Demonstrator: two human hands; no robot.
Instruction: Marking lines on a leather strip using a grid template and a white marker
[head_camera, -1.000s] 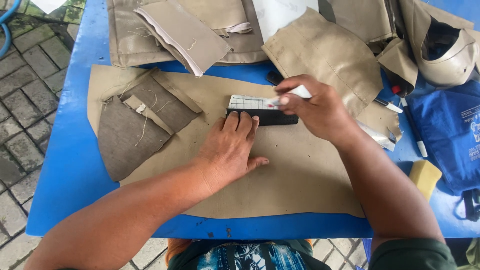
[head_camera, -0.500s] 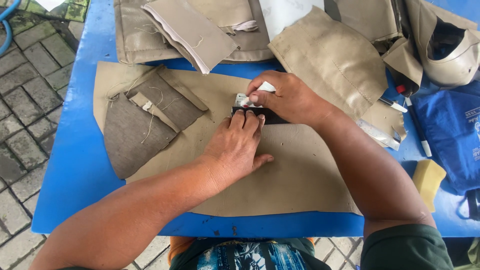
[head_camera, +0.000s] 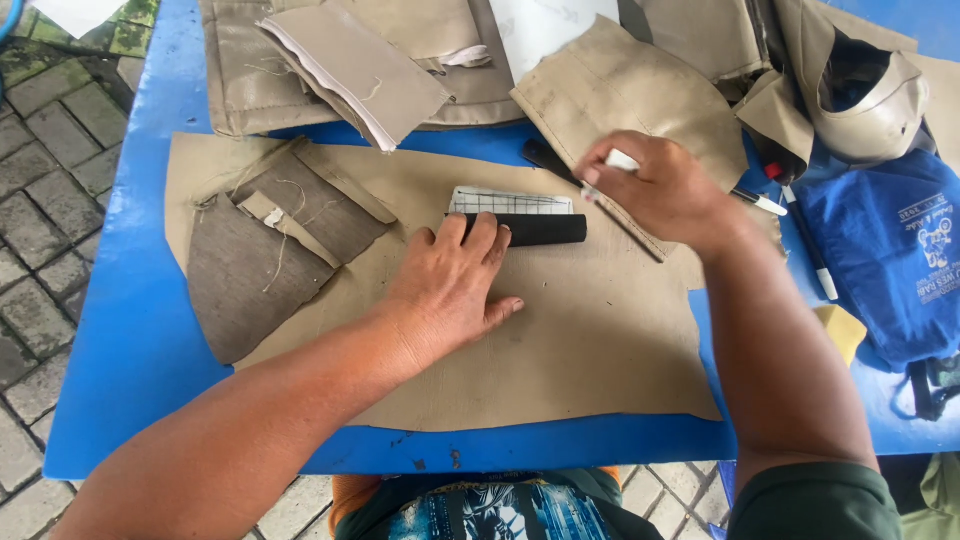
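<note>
I am pressing my left hand (head_camera: 450, 285), fingers flat, on the black strip (head_camera: 535, 229) lying on the tan fabric (head_camera: 560, 350) atop the table (head_camera: 120, 330); my right hand (head_camera: 655, 185) is pinching white chalk (head_camera: 622, 160) just beside it.

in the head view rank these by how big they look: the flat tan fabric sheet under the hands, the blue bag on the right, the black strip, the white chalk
1. flat tan fabric sheet
2. blue bag
3. black strip, under the left hand
4. white chalk, mostly hidden in the right hand
</note>
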